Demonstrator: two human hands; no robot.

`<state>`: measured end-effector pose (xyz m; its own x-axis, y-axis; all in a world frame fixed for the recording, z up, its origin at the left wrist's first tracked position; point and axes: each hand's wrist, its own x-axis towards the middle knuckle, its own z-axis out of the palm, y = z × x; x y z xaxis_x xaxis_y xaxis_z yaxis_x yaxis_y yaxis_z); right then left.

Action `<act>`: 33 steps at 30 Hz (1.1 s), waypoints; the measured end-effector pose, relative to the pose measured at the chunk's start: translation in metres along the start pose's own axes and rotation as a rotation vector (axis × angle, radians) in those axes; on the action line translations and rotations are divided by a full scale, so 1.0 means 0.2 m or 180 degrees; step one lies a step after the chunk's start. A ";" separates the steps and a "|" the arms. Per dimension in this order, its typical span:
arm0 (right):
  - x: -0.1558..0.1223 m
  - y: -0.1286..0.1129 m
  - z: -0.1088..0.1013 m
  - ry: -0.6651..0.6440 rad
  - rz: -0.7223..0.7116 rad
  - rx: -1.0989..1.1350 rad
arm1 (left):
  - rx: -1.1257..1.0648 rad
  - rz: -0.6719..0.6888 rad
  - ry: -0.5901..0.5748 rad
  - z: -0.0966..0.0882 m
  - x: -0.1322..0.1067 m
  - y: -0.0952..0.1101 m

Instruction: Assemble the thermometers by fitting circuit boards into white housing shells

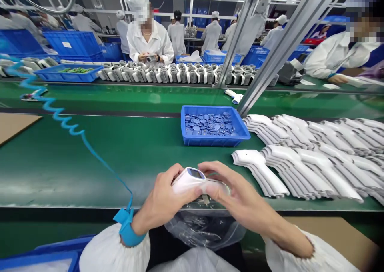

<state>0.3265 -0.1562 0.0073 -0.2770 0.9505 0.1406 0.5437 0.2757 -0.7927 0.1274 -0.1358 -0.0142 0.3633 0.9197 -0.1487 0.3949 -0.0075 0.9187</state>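
Both my hands hold one white gun-shaped thermometer housing (192, 180) with a small display window, just above the near edge of the green bench (75, 164). My left hand (163, 202) wraps it from the left, thumb along its side. My right hand (237, 196) grips its right end, fingers curled over the top. A blue strap (127, 226) circles my left wrist, its coiled blue cord (64, 122) running off to the far left. A clear plastic bag (204, 228) hangs below my hands.
A blue tray (214, 141) of small round blue parts sits ahead. Rows of white housings (315, 160) lie at the right. Slanted metal posts (279, 48) rise beyond. Across the belt, a person in white handles a part behind another row of housings (180, 74).
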 end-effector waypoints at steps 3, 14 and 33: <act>0.11 -0.08 0.09 0.0473 0.0018 0.0033 | 0.0118 0.0368 0.0222 0.01 0.01 0.03; 0.26 -0.04 0.29 0.1649 -0.1047 -0.1629 | 0.0918 0.0828 0.0374 0.10 0.07 -0.03; 0.65 0.06 -0.06 0.0492 0.0268 -0.1668 | 0.1495 0.0165 0.0207 -0.34 0.12 -0.09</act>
<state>0.3064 -0.0269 0.0230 -0.1172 0.9714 0.2063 0.8915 0.1945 -0.4091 0.0714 -0.0875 -0.0086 0.3449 0.9360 -0.0701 0.7219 -0.2168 0.6572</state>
